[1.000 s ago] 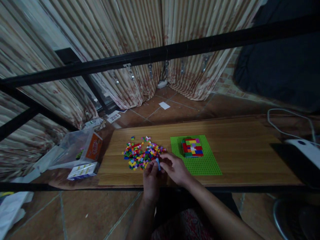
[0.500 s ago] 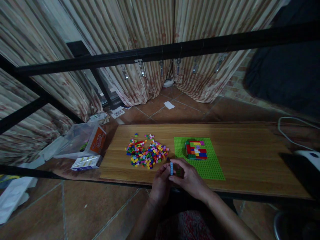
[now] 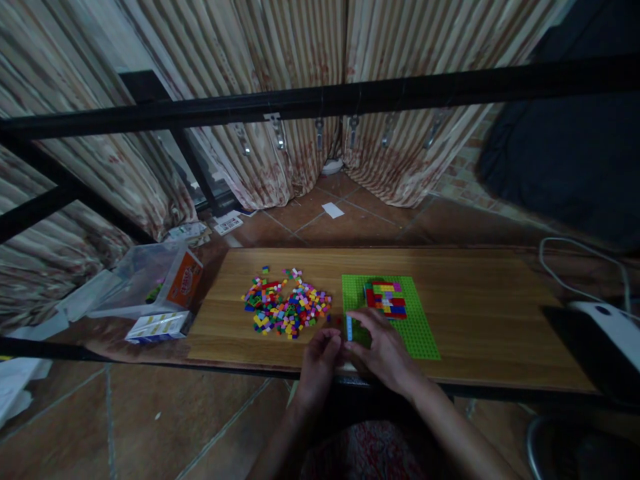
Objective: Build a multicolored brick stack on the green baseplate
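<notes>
Between the thumb and fingers of my right hand (image 3: 383, 347) is a slim light-blue toy brick (image 3: 349, 327), held upright near the table's front edge. My left hand (image 3: 321, 357) is just left of it, apart from the brick, its thumb and fingertips pinched together; whether anything small is in them is hidden. Beyond my right hand lies a green baseplate (image 3: 423, 333), its near left part covered by that hand. On the baseplate stands a block of red, yellow, blue and green bricks (image 3: 389, 298). A heap of loose coloured bricks (image 3: 290, 307) spreads to the left.
Everything lies on a long wooden table (image 3: 480, 307). Off its left end are a clear plastic bin (image 3: 145, 273) with an orange label and a small white box (image 3: 158, 327). A white device with a cable (image 3: 607, 320) is at the right. A black metal bar (image 3: 300, 107) crosses ahead.
My left hand has let go of the light-blue brick and drawn slightly apart from it. My right hand keeps the brick. The whole view has shifted a little.
</notes>
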Motion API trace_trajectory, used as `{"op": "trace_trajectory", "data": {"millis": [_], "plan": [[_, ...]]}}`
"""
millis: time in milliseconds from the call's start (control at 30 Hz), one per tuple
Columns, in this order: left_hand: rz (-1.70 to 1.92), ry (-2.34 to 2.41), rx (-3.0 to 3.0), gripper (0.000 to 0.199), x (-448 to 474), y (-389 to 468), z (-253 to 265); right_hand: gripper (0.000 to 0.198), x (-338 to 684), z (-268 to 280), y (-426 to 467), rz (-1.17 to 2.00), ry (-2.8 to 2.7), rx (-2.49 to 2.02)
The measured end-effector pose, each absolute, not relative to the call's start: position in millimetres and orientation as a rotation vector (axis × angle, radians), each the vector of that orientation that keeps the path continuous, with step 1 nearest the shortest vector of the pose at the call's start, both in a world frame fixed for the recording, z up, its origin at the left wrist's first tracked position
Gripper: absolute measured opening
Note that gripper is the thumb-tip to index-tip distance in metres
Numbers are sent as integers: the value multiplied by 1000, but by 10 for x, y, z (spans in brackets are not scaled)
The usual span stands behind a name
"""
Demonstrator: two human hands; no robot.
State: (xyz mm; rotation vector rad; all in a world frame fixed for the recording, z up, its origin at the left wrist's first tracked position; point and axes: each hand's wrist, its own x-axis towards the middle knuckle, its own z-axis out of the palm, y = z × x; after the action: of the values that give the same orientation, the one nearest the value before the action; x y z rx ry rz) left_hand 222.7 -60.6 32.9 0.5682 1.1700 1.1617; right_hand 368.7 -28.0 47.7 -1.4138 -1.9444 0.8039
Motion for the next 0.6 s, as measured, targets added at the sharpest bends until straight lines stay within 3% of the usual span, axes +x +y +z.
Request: {"op": "trace_trajectory", "data": {"millis": [267,600], "plan": [[1184,1447,979,22,1983,-580,258,53,3390,431,-289,906,-2054,-1275],[923,1826,1584,20,1718,-570,197,20,3215,373,243,787,-1956,-1372]]}}
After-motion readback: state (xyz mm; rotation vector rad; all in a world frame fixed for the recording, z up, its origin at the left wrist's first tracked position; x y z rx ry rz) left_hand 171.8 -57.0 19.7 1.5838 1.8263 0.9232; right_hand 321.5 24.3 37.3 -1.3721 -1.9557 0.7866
